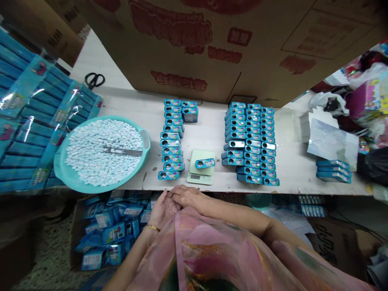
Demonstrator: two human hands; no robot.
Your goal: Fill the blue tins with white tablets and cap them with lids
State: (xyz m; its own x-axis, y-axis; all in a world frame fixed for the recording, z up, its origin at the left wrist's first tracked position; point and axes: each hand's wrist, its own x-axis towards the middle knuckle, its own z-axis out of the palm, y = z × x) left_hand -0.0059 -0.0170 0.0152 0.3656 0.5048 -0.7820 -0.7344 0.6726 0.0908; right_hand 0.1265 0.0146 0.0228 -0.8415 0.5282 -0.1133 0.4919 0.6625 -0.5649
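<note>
"Pink flowered cloth (209, 250) is closest, isn't it?"

"Yes, one garment, and two hands just beyond it, at the table's (291, 180) edge. The right hand (188, 197) lies over the left hand (163, 208)."

"Gripping anything?"

"Right fingers rest loosely across the left's, which are partly covered; I cannot tell whether something is pinched between them."

"And the nearest item?"

"One blue tin (205, 163), resting on one pale green scale (201, 178), just past the hands. (Its display is too small to read.)"

"How many other tins?"

"Two columns (172, 150) to the left of the scale, one long, one with just two. Three columns (254, 155) to the right, perhaps thirty-odd tins, though they crowd together. Farther right, a small stack (333, 171), probably three."

"Anything cut off?"

"Plastic-wrapped blue packs (39, 137) at the left edge, and the big carton (182, 48) at the top."

"Containers?"

"One turquoise basin (145, 139) holds white pieces (91, 161), with metal tongs (127, 152) lying in them. Below the table, one open box (74, 242) holds blue packets (113, 232), too jumbled to count."
</note>
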